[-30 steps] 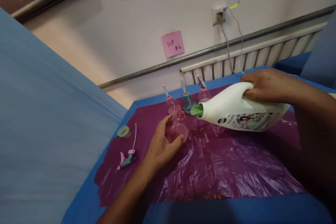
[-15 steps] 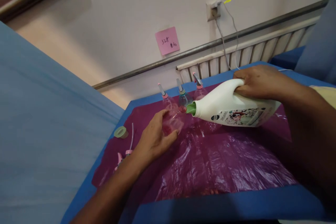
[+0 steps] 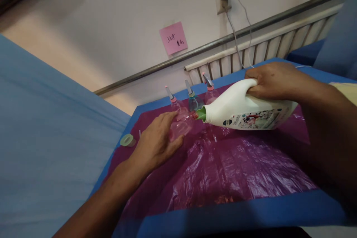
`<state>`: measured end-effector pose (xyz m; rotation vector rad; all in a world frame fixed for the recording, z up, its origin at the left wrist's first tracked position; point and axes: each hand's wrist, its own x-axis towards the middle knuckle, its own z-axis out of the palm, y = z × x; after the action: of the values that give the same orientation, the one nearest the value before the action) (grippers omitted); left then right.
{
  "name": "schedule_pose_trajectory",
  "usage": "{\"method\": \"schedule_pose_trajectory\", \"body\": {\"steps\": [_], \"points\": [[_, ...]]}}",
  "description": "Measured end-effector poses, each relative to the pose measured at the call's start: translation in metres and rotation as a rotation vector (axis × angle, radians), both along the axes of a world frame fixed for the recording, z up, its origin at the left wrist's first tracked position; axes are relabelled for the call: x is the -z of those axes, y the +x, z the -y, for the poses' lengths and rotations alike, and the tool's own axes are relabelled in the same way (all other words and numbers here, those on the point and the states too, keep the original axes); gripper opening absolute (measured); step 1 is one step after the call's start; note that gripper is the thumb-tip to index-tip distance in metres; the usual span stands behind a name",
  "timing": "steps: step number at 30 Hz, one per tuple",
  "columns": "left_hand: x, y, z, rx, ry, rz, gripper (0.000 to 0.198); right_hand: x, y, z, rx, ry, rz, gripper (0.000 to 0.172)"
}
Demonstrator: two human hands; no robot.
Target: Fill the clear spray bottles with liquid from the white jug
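My right hand (image 3: 267, 78) is wrapped round the handle of a large white jug (image 3: 251, 113), which is tilted to the left. The jug's green spout meets the neck of a clear pink bottle (image 3: 181, 124) that has no cap on. My left hand (image 3: 156, 139) is beside this bottle, its thumb and fingers apart around the left side; whether they touch it is hard to tell. Behind stand a pink spray bottle (image 3: 173, 100), a teal spray bottle (image 3: 194, 100) and another pink spray bottle (image 3: 210, 91).
A pale green cap (image 3: 127, 140) lies at the left on the purple plastic sheet (image 3: 212, 171), which covers the blue table (image 3: 251, 214). Blue curtains (image 3: 50, 137) hang at the left. A white rail (image 3: 234, 55) and a wall socket (image 3: 223, 1) with cables are behind.
My left hand has shifted slightly left and its fingers have loosened around the pink bottle. The jug stays tilted at the bottle's neck. The pink spray head at lower left is now hidden.
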<state>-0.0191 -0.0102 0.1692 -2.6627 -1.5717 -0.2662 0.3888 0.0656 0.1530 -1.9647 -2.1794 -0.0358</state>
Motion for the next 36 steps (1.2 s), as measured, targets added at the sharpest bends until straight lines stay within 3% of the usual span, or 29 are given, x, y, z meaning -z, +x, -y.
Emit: {"method": "schedule_pose_trajectory", "body": {"steps": [10,24,36], "points": [[-0.015,0.003,-0.005,0.058,0.059,-0.186,0.071,0.000,-0.003,0.000,0.010,-0.014,-0.004,0.029],[-0.036,0.017,-0.011,0.032,0.050,-0.367,0.082,-0.001,-0.005,0.001,0.022,-0.012,-0.022,0.029],[-0.041,0.019,-0.012,0.037,0.050,-0.367,0.064,-0.002,-0.007,0.002,0.025,-0.028,0.019,0.032]]}}
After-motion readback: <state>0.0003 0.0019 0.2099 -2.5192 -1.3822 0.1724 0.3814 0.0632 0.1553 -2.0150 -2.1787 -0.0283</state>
